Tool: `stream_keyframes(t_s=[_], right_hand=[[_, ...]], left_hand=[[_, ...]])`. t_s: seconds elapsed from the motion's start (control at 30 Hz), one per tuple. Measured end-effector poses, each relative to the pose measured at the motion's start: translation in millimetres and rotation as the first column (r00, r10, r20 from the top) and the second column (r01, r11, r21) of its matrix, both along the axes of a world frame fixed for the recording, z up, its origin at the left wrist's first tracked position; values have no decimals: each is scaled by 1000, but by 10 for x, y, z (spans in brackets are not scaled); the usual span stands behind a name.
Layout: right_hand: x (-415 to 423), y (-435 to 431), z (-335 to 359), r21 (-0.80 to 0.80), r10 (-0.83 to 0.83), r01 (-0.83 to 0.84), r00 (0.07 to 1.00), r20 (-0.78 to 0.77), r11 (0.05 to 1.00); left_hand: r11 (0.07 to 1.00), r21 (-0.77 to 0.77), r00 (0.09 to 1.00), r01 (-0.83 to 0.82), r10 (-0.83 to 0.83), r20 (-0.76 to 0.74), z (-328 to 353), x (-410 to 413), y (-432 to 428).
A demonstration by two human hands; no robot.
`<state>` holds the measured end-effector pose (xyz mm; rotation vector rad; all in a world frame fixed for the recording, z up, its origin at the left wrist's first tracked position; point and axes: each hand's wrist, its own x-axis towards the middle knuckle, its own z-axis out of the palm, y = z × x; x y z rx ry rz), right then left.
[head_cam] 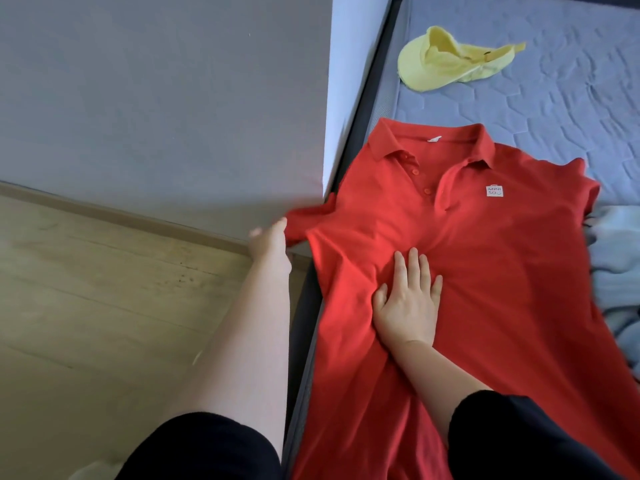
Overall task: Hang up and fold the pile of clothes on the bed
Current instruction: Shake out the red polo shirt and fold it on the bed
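Soft daylight, slight motion blur

Grey wall (156, 98), pale wood-plank floor (104, 306), brown skirting strip (121, 212) where they meet

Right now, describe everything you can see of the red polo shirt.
The red polo shirt lies front up, spread on the blue quilted mattress, collar at the far end. It looks like soft knit, mildly creased. Red buttons line the placket; a small white logo patch sits on the chest. The right hand presses flat on its middle; the left hand, blurred, meets one sleeve at the bed's edge.
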<state>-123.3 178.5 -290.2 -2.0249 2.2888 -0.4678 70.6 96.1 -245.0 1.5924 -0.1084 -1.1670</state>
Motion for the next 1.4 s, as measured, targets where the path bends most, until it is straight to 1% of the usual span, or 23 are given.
stream_keyframes(t_s=[0.03,0.07,0.13,0.23,0.37,0.47,0.6,0.7,0.77,0.87,1.0,1.03,1.07,1.1,1.13,1.17,1.2,1.23,1.27,1.3,1.33,1.37,1.4], right_hand=[[-1,2,1,1,0,0,1000,-2,1000],[-3,4,1,4,1,-1,1000,-5,1000],[-8,1,-1,15,4,-4,1000,-7,1000],[-10,-16,-2,60,14,-13,1000,-6,998],[-10,-27,-10,98,23,-20,999,-35,995],[-12,-22,-14,93,17,-13,999,-46,996],[-5,-32,-16,84,16,-12,999,-51,996],[-17,-37,-22,126,35,-28,998,-50,992],[-40,-50,2,168,52,-47,998,-22,985],[-123,-95,126,196,87,-101,993,81,975],[-446,-198,421,126,134,-184,934,330,975],[-559,-229,465,56,104,-127,944,312,990],[-663,-253,484,4,41,-44,962,269,999],[-745,-267,479,3,-32,32,971,237,999],[-791,-266,449,51,-89,79,971,221,996],[-809,-248,383,109,-114,93,973,202,990],[-809,-222,297,135,-111,88,979,173,987],[-800,-192,209,125,-98,81,985,144,989],[-790,-174,136,98,-89,77,989,122,992],[-783,-164,86,72,-88,81,990,107,994],[-781,-167,55,57,-93,87,991,97,995],[-783,-180,32,50,-98,94,991,92,994],[-790,-194,10,48,-101,97,991,91,994]], left_hand=[[990,112,982,80,-59,-179,-87,-15,70],[971,172,952,168,-114,-285,-140,-25,125],[944,198,924,264,-188,-333,-214,-17,129],[913,250,927,322,-251,-280,-219,-8,107],[851,347,915,394,-397,-67,-354,-81,191],[888,292,935,356,-335,-121,-297,-127,164],[897,186,900,402,-348,-263,-196,-202,72],[975,82,876,207,-147,-459,-194,-242,108],[999,41,862,22,2,-507,-158,-207,94],[975,-49,867,-215,167,-470,18,-60,-19],[928,-165,875,-336,242,-419,331,119,-132],[920,-202,907,-336,258,-333,415,85,-149],[924,-239,951,-300,270,-150,498,11,-151],[934,-275,956,-226,267,118,583,-105,-124],[937,-328,889,-120,249,384,649,-261,-77],[917,-397,796,41,210,568,696,-448,-2],[854,-445,720,270,128,682,711,-647,89],[740,-427,616,520,21,787,674,-822,187],[595,-328,449,734,-63,891,593,-972,295],[466,-184,256,865,-95,962,460,-1068,390],[382,-72,115,921,-90,989,319,-1127,474],[359,-18,53,933,-87,995,205,-1151,542],[370,-12,41,929,-71,997,105,-1157,589]])
